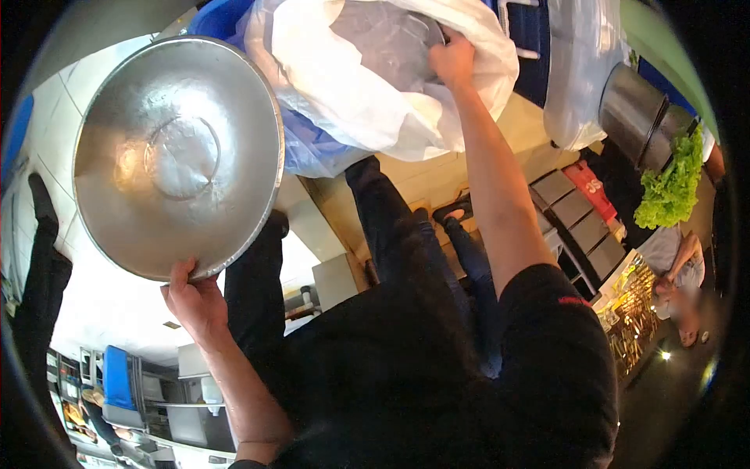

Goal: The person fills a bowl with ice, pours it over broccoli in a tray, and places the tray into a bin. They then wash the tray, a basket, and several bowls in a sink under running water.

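Note:
My left hand [195,303] grips the lower rim of a large, round metal mixing bowl [117,203]. The bowl is tilted so that its bare, shiny inside faces me. My right hand [453,59] is closed inside the mouth of a white sack [476,117], near its right side. A greyish, partly see-through surface [375,47] shows inside the sack, and a dark edge appears by my right fingers. What those fingers hold is mostly hidden. Blue plastic [312,144] hangs below the sack on its left.
Right of the sack hangs a clear plastic bag [578,78]. Beyond it are stacked metal pots [633,102] and green lettuce [670,184]. A counter with several grey containers [574,211] runs along the right. Another person [687,258] stands at far right; a blue-backed chair-like object [117,379] is lower left.

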The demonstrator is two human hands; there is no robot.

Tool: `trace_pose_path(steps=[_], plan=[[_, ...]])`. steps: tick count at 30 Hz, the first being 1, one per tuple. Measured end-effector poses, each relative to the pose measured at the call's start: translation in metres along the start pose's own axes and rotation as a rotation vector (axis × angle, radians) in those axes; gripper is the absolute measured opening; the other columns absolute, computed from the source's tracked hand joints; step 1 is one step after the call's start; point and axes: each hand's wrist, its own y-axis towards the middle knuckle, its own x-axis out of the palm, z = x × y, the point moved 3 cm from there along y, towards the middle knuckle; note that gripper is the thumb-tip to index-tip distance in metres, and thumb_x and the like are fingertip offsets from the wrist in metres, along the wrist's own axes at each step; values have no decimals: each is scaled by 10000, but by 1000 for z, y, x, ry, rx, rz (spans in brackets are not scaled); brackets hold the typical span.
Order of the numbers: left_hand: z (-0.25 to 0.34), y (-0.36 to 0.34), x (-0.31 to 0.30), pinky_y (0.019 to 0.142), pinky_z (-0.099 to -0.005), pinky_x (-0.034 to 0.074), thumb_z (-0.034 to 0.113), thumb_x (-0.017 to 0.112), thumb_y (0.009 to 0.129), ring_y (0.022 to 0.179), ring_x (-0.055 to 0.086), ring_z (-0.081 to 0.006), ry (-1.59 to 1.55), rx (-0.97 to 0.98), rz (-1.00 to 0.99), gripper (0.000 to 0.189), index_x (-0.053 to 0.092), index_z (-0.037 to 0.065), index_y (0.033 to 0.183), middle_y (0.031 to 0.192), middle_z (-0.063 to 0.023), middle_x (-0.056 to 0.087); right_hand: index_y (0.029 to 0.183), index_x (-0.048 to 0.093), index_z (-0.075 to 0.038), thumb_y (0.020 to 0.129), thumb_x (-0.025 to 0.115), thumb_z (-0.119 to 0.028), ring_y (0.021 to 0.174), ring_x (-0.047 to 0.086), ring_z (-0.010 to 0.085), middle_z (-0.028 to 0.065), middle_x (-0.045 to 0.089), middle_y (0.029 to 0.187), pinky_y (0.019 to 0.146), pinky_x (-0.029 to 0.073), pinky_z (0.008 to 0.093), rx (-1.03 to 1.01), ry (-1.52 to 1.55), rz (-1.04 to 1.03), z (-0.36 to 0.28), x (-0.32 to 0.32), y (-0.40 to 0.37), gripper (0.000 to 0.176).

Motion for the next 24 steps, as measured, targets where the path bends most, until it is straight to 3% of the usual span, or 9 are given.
trace_pose_path(steps=[2, 5, 9, 11, 14, 16, 18, 21, 24], plan=[[3, 2, 0, 709, -423, 558, -39, 547, 749, 862, 606, -239, 24, 9, 20, 325, 549, -49, 1073, 983, -136, 584, 1128, 655, -91, 666, 558, -79, 905, 657, 296, 165, 683, 1001, 869, 488, 343, 304, 172, -130, 16, 4, -1, 472], [6, 1, 4, 720, -415, 556, -42, 554, 731, 850, 607, -243, 38, 48, 35, 327, 555, -46, 1058, 963, -135, 585, 1161, 626, -29, 702, 537, -98, 963, 617, 182, 115, 675, 1051, 876, 461, 298, 223, 508, -314, -2, -2, -12, 472], [8, -4, 4, 729, -392, 550, -29, 564, 712, 906, 595, -256, 172, 87, 105, 411, 509, -38, 1119, 1032, -145, 567, 1163, 606, -22, 737, 574, -122, 895, 604, 189, 79, 649, 965, 739, 496, 337, 475, 544, -494, -32, 93, -18, 439], [9, -4, 9, 729, -390, 548, -5, 563, 713, 962, 581, -264, 221, 116, 133, 471, 452, -30, 1170, 1106, -154, 537, 1154, 586, -8, 749, 573, -71, 884, 606, 202, 81, 625, 936, 702, 509, 373, 570, 583, -743, -85, 103, -11, 410], [-1, -2, 7, 722, -391, 551, 0, 543, 726, 956, 583, -275, 225, 116, 132, 468, 445, -35, 1183, 1115, -163, 532, 1184, 552, 4, 740, 568, -2, 889, 610, 222, 99, 617, 970, 691, 525, 388, 621, 1045, -718, -90, 122, -13, 444], [-4, -4, 12, 698, -416, 559, 0, 522, 743, 965, 581, -289, 200, 117, 113, 471, 432, -47, 1203, 1150, -168, 520, 1206, 533, 4, 739, 537, 61, 889, 620, 243, 115, 624, 992, 735, 535, 376, 643, 1067, -731, -80, 125, -14, 470], [-4, -11, 15, 841, -419, 502, 35, 535, 760, 1027, 541, -275, 270, 178, 107, 466, 398, -70, 1193, 1140, -168, 497, 1190, 557, -15, 771, 550, 7, 862, 620, 216, 111, 630, 1027, 693, 521, 364, 683, 1167, -668, -66, 114, -18, 420], [-8, -7, 8, 818, -425, 522, 36, 501, 781, 1021, 548, -276, 479, 394, 9, 475, 385, -82, 1226, 1155, -183, 507, 1201, 534, -3, 764, 537, 36, 898, 621, 237, 119, 617, 1041, 766, 536, 382, 725, 1181, -617, -43, 69, -15, 439], [-18, -5, 9, 753, -402, 559, 31, 477, 793, 988, 569, -265, 366, 360, -19, 468, 392, -82, 1239, 1146, -179, 526, 1186, 530, 1, 755, 540, 42, 884, 624, 245, 115, 616, 1007, 779, 542, 391, 775, 1198, -500, -29, 20, -14, 433]])
